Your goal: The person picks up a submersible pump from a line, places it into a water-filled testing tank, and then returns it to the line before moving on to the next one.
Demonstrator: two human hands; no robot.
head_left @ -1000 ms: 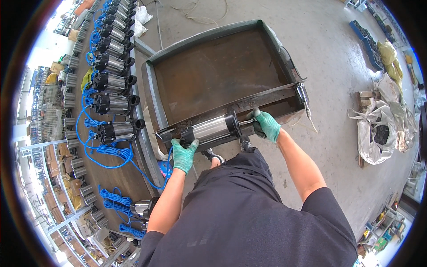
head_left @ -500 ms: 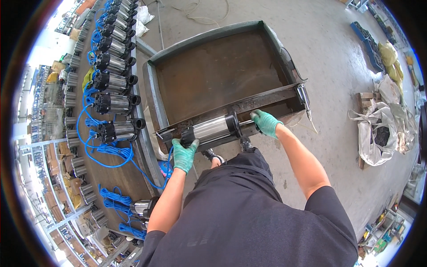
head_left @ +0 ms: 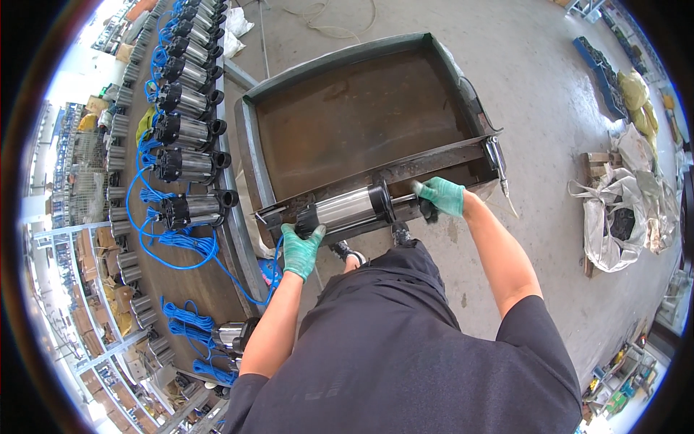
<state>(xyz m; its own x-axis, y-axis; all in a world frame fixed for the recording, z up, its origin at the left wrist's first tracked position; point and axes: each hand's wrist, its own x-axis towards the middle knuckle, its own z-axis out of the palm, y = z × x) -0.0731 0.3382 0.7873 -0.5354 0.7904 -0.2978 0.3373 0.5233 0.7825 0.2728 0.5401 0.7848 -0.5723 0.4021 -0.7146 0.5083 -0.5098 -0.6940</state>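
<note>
The left hand [head_left: 300, 251] is grasping the black end of the steel cylinder [head_left: 345, 210], just as before, and the cylinder is lying in the same place along the near side of the metal tray [head_left: 258, 155]. The right hand [head_left: 442, 197] is now sitting farther out to the right, near the tip of the thin shaft [head_left: 403, 198]; its fingers are curling, though whether they are actually gripping the shaft, I cannot tell.

Whether the right hand [head_left: 442, 197] touches the rod [head_left: 404, 198] is unclear; the top edge crops the cylinder row [head_left: 194, 132].
</note>
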